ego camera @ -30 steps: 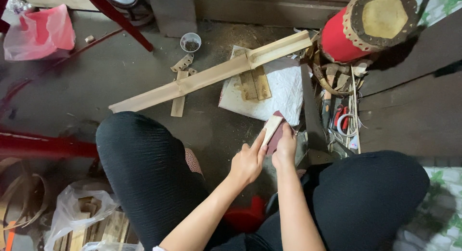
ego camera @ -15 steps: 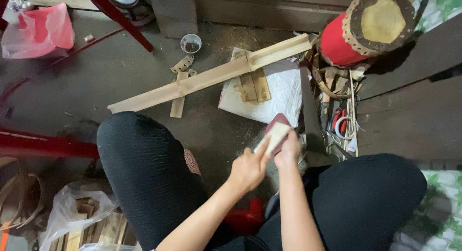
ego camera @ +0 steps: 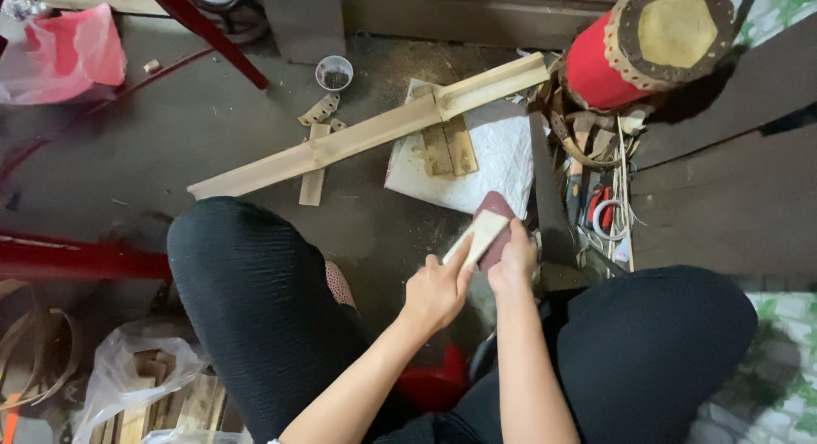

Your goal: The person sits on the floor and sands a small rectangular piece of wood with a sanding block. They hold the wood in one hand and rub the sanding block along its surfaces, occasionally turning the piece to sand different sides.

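We see the left hand (ego camera: 436, 293) closed around the near end of a small pale wooden piece (ego camera: 478, 236), held between the knees above the floor; the right hand (ego camera: 512, 261) grips a dark reddish sanding sheet (ego camera: 496, 227) pressed against that piece. Beyond them lie a long wooden strip (ego camera: 366, 133) across a white sheet (ego camera: 494, 159); a red drum (ego camera: 634, 44) stands at upper right.

Craft workshop floor: sawdust-strewn concrete, long wood strips (ego camera: 366, 138), a red drum (ego camera: 642, 40), hand tools (ego camera: 600, 210), bagged offcuts (ego camera: 145, 393).
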